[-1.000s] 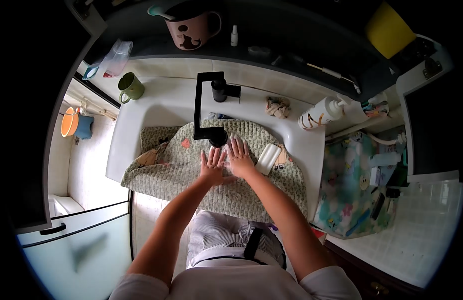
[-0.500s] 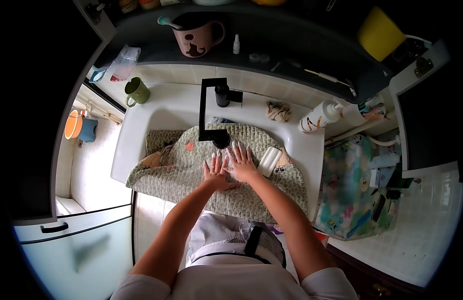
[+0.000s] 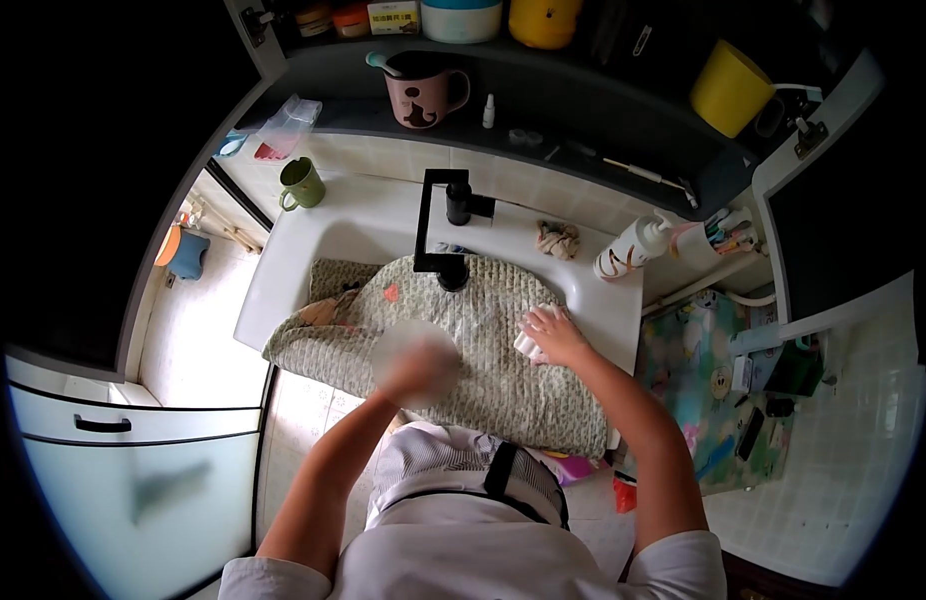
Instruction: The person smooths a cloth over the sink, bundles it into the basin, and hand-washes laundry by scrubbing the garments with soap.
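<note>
A green quilted cloth (image 3: 483, 400) with small prints is spread over the white sink (image 3: 368, 240) and hangs past its front edge. My right hand (image 3: 557, 336) is closed round a white bar (image 3: 526, 345), which looks like soap, at the right part of the cloth. My left hand (image 3: 419, 368) is over the middle of the cloth, left of the other hand; a blur covers it and hides its fingers. The black faucet (image 3: 445, 225) stands behind the cloth, its spout end just above the fabric.
A green mug (image 3: 302, 184) stands at the sink's back left corner. A crumpled cloth (image 3: 558, 240) and a white pump bottle (image 3: 633, 247) are at the back right. Above, a dark shelf (image 3: 543, 140) holds a pink mug (image 3: 420, 100) and a yellow mug (image 3: 731, 90).
My right hand has moved right from the middle of the cloth and taken hold of the white bar. My left hand has shifted slightly left and nearer to me. The view has tilted up.
</note>
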Demonstrator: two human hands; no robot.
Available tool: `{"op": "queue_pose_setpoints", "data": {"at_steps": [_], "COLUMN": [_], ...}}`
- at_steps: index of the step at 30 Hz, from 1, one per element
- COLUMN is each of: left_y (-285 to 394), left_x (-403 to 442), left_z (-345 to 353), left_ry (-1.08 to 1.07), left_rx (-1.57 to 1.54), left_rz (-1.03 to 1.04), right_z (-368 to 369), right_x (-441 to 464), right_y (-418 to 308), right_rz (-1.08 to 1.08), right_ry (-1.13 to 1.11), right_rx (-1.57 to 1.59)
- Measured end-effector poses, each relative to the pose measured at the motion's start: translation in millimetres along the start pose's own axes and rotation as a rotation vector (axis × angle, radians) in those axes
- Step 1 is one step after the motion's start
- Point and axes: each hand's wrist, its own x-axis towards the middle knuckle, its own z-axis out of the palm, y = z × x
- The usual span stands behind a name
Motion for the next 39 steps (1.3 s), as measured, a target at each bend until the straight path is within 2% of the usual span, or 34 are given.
{"op": "queue_pose_setpoints", "data": {"at_steps": [2, 5, 8, 10, 11, 14, 15, 17, 18, 20, 23, 24, 26, 27, 29, 31, 32, 34, 38, 39], "left_y": [-11.9, -36.5, -60.0, -62.8, -61.7, -52.2, -54.9, -60.0, -60.7, -65.5, -59.3, -57.5, -53.3, -51.1, -46.9, -36.7, -31.7, -16.6, -32.0, -26.4], "left_x": [-0.6, -0.5, -3.9, -7.6, -7.1, -10.0, -8.7, -3.7, -4.7, -10.5, -12.3, -12.9, -14.2, -14.3, -15.7, -19.9, -22.3, -32.0, -23.5, -23.8], "left_z": [8.4, 23.6, 39.6, 45.4, 51.3, 61.8, 66.8, 76.2, 77.4, 78.2, 76.6, 75.7, 74.5, 75.0, 72.7, 68.6, 67.0, 58.6, 63.0, 59.1], "left_ry": [0.025, 0.079, 0.107, 0.135, 0.176, 0.304, 0.421, 0.630, 0.604, 0.545, 0.568, 0.595, 0.649, 0.642, 0.626, 0.629, 0.627, 0.585, 0.561, 0.572], "left_rx": [-0.186, -0.534, -0.846, -0.881, -0.840, -0.716, -0.420, 0.180, 0.029, -0.271, -0.363, -0.249, -0.024, -0.052, -0.102, -0.282, -0.372, -0.326, -0.157, -0.109], "left_rz": [0.025, 0.127, 0.284, 0.329, 0.324, 0.309, 0.308, 0.290, 0.317, 0.364, 0.381, 0.368, 0.342, 0.332, 0.314, 0.334, 0.345, 0.293, 0.283, 0.299], "right_z": [8.7, -15.2, 8.4, 15.5, 18.7, 2.1, -0.7, 5.2, 8.5, 18.4, 22.8, 25.8, 30.2, 29.3, 26.0, 9.2, 10.9, 14.9, 3.5, -1.8], "right_x": [5.3, 0.8, 16.9, 17.5, 15.6, 6.9, 9.3, 26.9, 34.9, 45.2, 40.6, 36.7, 30.7, 26.6, 22.5, 18.3, 17.5, 14.8, 13.2, 10.2], "right_y": [4.7, 5.0, 10.7, 10.5, 12.3, 18.9, 22.5, 24.4, 22.8, 14.9, 6.3, 3.8, 1.2, 0.0, -2.9, -9.4, -12.2, -16.6, -13.4, -9.0], "right_rz": [-0.080, -0.091, -0.111, -0.162, -0.185, -0.089, -0.038, 0.209, 0.329, 0.294, 0.166, 0.110, -0.038, -0.109, -0.148, -0.192, -0.229, -0.300, -0.280, -0.185], "right_ry": [0.048, -0.006, -0.069, -0.033, -0.017, 0.223, 0.398, 0.426, 0.438, 0.342, 0.241, 0.214, 0.336, 0.396, 0.248, 0.109, 0.111, 0.110, 0.021, 0.105], "right_rx": [-0.046, 0.001, 0.012, -0.016, -0.031, 0.142, 0.176, 0.086, 0.040, -0.003, -0.054, -0.069, 0.038, 0.093, 0.130, 0.148, 0.145, 0.142, 0.194, 0.271]}}
